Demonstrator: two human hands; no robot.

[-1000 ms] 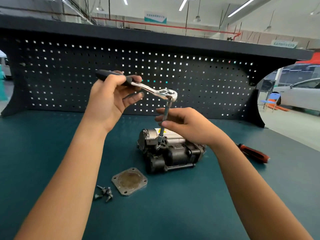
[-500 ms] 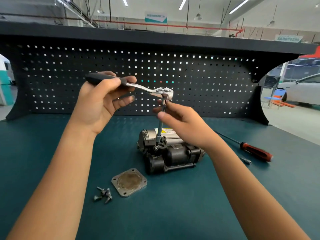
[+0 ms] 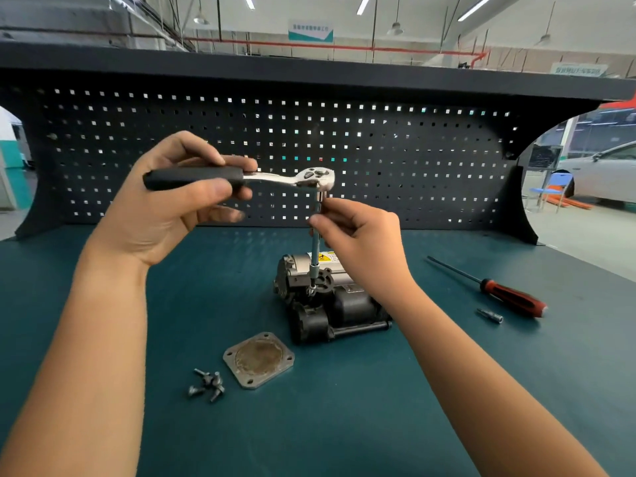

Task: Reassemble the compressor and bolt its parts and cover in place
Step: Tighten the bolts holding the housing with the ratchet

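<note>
Chrome ratchet point(image 3: 275, 179), gripped by the left hand point(image 3: 165, 215), its extension point(image 3: 315, 249) pinched by the right hand point(image 3: 364, 242), stood on the compressor point(image 3: 330, 304) at the tabletop point(image 3: 344, 425) centre (cover point(image 3: 258, 359) and bolts point(image 3: 208, 385) lay nearer the front edge).

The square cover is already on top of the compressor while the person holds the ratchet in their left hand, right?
Not quite. The head view shows the square cover is not on the compressor. It lies flat on the table in front of it, beside the loose bolts. The left hand does hold the ratchet.
</note>
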